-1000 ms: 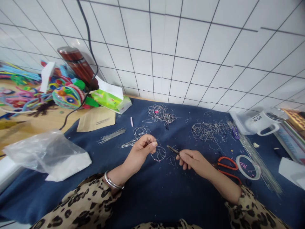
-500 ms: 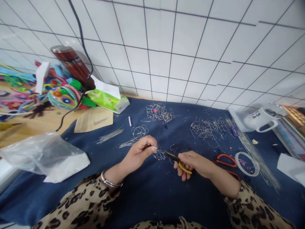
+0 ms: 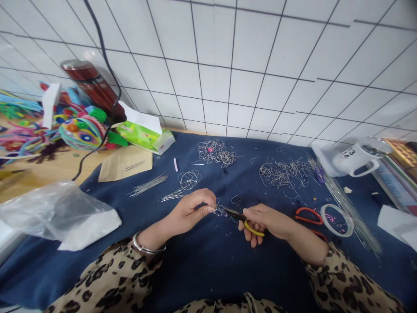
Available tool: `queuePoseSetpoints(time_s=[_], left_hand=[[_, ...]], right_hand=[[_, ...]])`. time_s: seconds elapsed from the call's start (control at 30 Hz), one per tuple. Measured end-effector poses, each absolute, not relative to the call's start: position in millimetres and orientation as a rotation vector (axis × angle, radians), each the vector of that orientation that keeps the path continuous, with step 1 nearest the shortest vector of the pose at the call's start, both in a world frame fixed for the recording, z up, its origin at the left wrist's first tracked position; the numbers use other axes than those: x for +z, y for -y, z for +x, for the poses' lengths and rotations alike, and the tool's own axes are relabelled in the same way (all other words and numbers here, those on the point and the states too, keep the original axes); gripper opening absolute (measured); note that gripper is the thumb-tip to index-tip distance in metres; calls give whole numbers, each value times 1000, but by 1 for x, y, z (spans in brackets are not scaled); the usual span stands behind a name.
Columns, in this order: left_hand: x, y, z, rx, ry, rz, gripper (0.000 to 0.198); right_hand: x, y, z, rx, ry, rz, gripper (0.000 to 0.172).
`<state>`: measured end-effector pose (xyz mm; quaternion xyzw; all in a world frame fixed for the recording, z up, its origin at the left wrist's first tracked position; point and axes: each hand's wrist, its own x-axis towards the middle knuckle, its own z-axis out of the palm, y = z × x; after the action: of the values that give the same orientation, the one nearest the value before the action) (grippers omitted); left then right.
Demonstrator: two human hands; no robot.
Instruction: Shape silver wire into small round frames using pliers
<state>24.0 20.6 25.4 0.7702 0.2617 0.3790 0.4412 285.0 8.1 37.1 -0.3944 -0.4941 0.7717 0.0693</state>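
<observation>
My left hand [image 3: 197, 208] pinches a small piece of silver wire [image 3: 220, 211] between thumb and forefinger. Bent loops of that wire stick out to the right of the fingertips. In my right hand [image 3: 260, 221] is a pair of pliers [image 3: 250, 227] with dark jaws and yellow handles. The jaws point left and reach the wire; whether they are clamped on it I cannot tell. Just above lies a loose curled bit of wire [image 3: 236, 199]. Behind the left hand is a coil of wire [image 3: 189, 179] with straight ends.
Tangled wire [image 3: 216, 153] and another wire heap [image 3: 283, 173] lie at the back of the blue cloth [image 3: 208, 269]. On the right are red-handled scissors [image 3: 308, 216], a round dish [image 3: 337, 220] with pink beads, long straight wires and a white mug [image 3: 358, 158]. A plastic bag [image 3: 65, 208] lies left.
The view has shifted slightly. Both hands stay close together at the wire, and the left fingertips sit a little nearer the plier jaws. The grips on wire and pliers are unchanged.
</observation>
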Motion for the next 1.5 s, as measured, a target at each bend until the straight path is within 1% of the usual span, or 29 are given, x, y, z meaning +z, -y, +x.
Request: queuePoseSetpoints(time_s=[0.1, 0.37, 0.53, 0.57, 0.6, 0.7, 0.73, 0.77, 0.87, 0.93, 1.07, 1.2, 1.33, 1.5], left_hand=[[25, -20, 25, 917, -652, 1903, 9], [26, -18, 29, 1064, -735, 1656, 2], [26, -19, 30, 1099, -826, 1589, 3], [27, -19, 30, 1094, -837, 1581, 3], [27, -19, 30, 1088, -847, 1584, 3], [29, -20, 31, 1071, -878, 1627, 3], [30, -19, 31, 1070, -890, 1635, 4], [30, -19, 31, 1074, -901, 1630, 4], [29, -19, 31, 1105, -919, 1552, 6], [27, -20, 30, 1141, -903, 1494, 7], [24, -21, 29, 1153, -860, 1475, 6], [25, -22, 27, 1141, -835, 1517, 5], [27, -22, 25, 1126, -835, 1597, 1], [28, -21, 24, 1087, -892, 1781, 1]], right_hand=[[36, -7, 283, 2268, 1534, -1205, 52], [37, -3, 277, 1881, 1784, -1265, 45], [33, -1, 275, 1948, 1769, -1248, 47], [33, 0, 274, 1919, 1796, -1258, 47], [32, 0, 274, 1826, 1857, -1278, 45], [31, 0, 273, 1345, 2070, -1329, 38], [31, 0, 273, 1266, 2093, -1334, 37], [31, 0, 273, 1284, 2084, -1333, 37], [31, -1, 275, 1651, 1914, -1290, 43], [31, -1, 275, 1816, 1783, -1251, 45], [31, -1, 275, 1902, 1670, -1223, 46], [29, -3, 276, 1909, 1671, -1217, 47], [29, -4, 276, 1704, 1834, -1256, 43], [30, -2, 274, 1133, 2136, -1276, 32]])
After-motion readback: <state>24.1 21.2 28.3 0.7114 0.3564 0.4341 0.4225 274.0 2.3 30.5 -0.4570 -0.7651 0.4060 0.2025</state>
